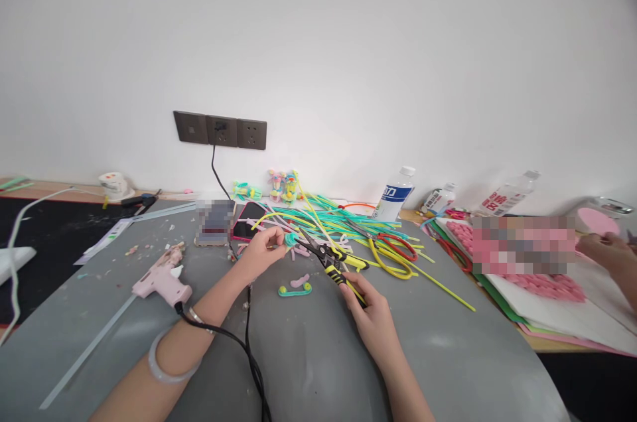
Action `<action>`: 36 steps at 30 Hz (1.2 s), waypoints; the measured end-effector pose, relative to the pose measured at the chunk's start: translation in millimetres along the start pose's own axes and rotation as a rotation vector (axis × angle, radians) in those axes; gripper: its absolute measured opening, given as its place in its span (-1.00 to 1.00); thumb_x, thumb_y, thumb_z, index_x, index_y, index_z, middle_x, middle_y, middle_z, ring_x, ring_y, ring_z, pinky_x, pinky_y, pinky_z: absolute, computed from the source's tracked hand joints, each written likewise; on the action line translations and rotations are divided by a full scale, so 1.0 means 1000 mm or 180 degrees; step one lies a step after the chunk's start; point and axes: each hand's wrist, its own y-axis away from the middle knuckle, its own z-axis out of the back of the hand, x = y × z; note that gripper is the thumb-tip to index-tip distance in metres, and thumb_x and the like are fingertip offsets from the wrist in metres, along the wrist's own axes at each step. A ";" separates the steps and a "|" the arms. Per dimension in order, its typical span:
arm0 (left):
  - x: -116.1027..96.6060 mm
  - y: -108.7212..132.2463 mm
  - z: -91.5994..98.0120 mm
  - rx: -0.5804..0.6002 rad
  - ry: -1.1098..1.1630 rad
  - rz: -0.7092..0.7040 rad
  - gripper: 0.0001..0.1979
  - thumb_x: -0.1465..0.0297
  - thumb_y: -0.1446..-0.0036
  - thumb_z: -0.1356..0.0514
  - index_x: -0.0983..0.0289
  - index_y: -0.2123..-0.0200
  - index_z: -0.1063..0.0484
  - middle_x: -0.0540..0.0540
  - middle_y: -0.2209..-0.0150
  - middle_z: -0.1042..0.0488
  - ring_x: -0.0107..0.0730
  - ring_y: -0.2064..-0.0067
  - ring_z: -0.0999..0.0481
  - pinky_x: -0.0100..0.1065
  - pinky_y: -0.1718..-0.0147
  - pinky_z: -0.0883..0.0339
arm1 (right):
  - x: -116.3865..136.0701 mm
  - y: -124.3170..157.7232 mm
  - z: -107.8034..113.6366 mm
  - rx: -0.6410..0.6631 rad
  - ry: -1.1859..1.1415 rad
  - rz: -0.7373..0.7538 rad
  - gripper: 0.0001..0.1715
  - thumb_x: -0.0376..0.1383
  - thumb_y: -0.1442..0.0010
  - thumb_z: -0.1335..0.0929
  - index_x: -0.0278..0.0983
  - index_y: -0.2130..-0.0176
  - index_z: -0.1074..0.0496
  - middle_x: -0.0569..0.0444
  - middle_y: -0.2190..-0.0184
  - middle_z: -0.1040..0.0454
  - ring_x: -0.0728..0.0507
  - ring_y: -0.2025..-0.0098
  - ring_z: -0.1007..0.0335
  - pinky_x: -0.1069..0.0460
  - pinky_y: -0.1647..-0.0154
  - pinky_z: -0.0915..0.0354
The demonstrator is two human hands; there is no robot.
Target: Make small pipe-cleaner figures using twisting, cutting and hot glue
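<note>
Between the fingertips of my left hand (266,249) is a small coil of teal pipe cleaner (290,239). My right hand (365,306) grips a pair of pliers (334,269) with black and yellow handles. Their narrow jaws point left toward the coil; whether they touch it I cannot tell. Below the jaws, a teal pipe-cleaner piece with yellow ends (295,290) lies on the grey table mat (318,355), beside a short pink piece (299,281). A pile of teal, yellow and pink pipe cleaners (328,213) spreads out behind my hands.
A pink glue gun (162,279) with its cord lies at left. Scissors (393,253) with red and yellow handles rest right of the pliers. Small pipe-cleaner figures (283,186) and a bottle (395,195) stand by the wall. Another person's hand (610,256) is at far right.
</note>
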 end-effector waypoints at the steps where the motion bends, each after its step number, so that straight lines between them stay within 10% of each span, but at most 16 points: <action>1: 0.000 0.000 0.000 0.0004 -0.0008 0.0007 -0.76 0.38 0.04 -0.20 0.22 0.49 -0.11 -0.09 0.49 -0.23 -0.47 0.44 -0.33 -0.45 0.44 -0.15 | -0.001 0.000 0.000 0.0001 0.0001 -0.0003 -0.52 0.03 -0.28 -0.28 -0.30 0.17 -0.51 -0.01 0.33 -0.59 -0.15 0.37 -0.47 0.05 0.29 -0.38; 36: -0.008 0.001 -0.002 0.0077 -0.0032 -0.0042 -0.76 0.35 0.02 -0.19 0.21 0.50 -0.10 -0.09 0.50 -0.22 -0.47 0.46 -0.25 -0.45 0.46 -0.10 | 0.002 0.002 -0.001 -0.0202 -0.0149 -0.0020 -0.55 0.02 -0.24 -0.31 -0.30 0.20 -0.49 -0.08 0.30 -0.64 -0.22 0.30 -0.55 0.04 0.28 -0.42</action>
